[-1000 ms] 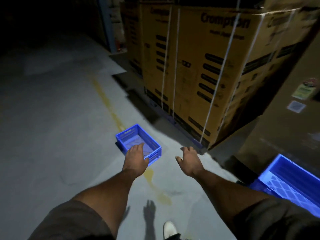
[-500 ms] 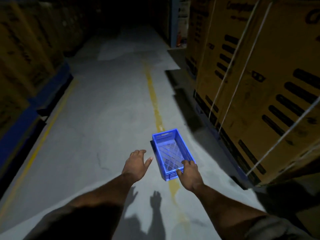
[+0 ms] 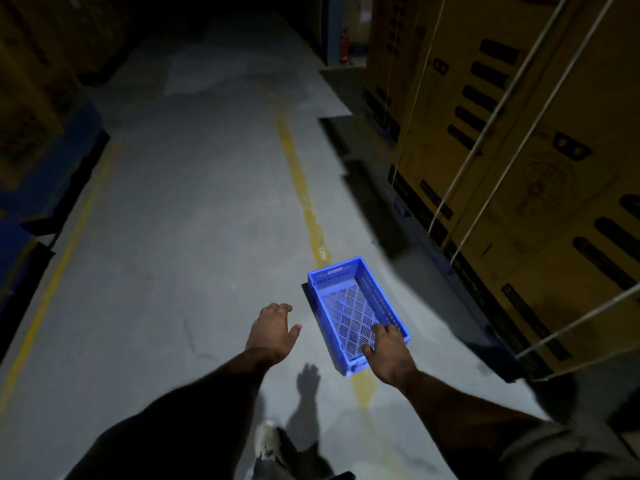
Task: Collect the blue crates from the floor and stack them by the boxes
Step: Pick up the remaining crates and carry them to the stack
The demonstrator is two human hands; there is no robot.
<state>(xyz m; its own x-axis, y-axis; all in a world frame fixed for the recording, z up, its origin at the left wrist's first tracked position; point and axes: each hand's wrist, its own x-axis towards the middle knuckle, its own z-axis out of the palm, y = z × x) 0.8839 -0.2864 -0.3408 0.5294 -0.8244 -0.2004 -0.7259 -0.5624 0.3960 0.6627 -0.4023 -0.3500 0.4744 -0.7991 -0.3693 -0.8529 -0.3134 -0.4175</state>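
Right hand (image 3: 389,355) now further over blue crate (image 3: 356,308), fingers spread, ungripped; left hand (image 3: 272,329) open, empty

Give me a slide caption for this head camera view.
Both hands reach toward a blue crate on the warehouse floor beside strapped cardboard boxes.

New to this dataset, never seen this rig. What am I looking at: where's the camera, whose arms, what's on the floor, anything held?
There is no machine here. A person wears one wide-angle camera on the head, looking forward and down, so the two bare arms are their own. The scene is a dim warehouse aisle: a grey floor with a yellow line, and strapped cardboard boxes on the right. One empty blue crate lies on the floor over that line. The right hand overlaps its near corner; whether it grips is unclear. The left hand is open and empty, left of the crate.
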